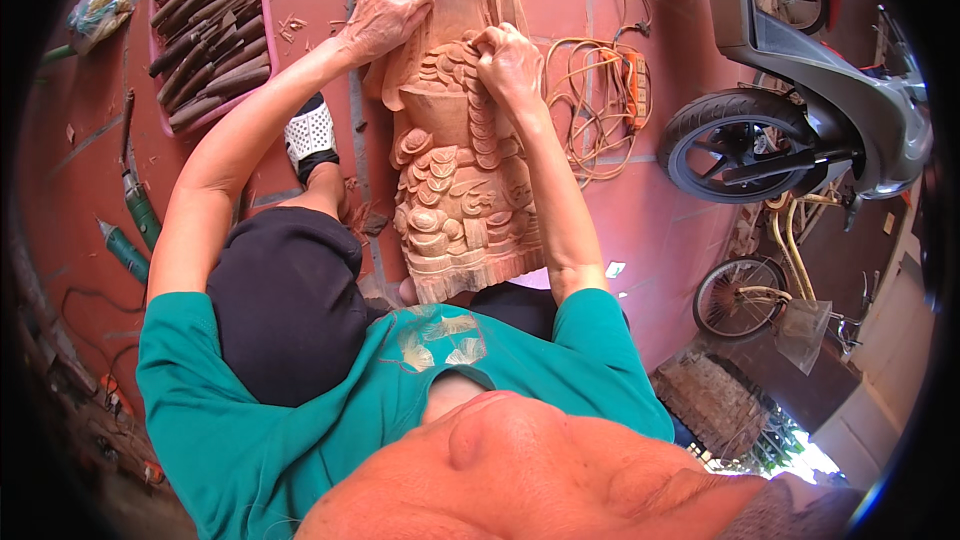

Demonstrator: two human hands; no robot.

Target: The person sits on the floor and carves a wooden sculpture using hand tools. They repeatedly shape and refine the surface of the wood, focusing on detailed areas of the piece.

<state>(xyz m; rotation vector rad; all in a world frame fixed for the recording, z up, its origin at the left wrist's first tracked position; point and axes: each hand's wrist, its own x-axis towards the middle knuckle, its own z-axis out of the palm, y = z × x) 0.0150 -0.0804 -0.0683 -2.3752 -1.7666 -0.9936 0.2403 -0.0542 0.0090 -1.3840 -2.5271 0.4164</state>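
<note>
A large carved wooden figure (450, 120) leans lengthwise in front of me, its lower end between my legs. It shows carved hands at the far end, draped robe edges, and heaps of coin-like and ingot-like shapes nearer me. My left hand (390, 15) rests on its upper left side, fingers curled, a ring on one finger. My right hand (508, 62) is closed in a pinch against the carving's right side, beside the stacked coin shapes. Whatever either hand may hold is hidden by the fingers.
A pink tray (268, 0) full of wooden-handled chisels (210, 30) lies at far left. Green power tools (125, 250) with cords are on the floor at left. An orange power strip (637, 90) with coiled cable lies right of the carving. A motorbike (760, 145) and bicycle (745, 298) stand farther right.
</note>
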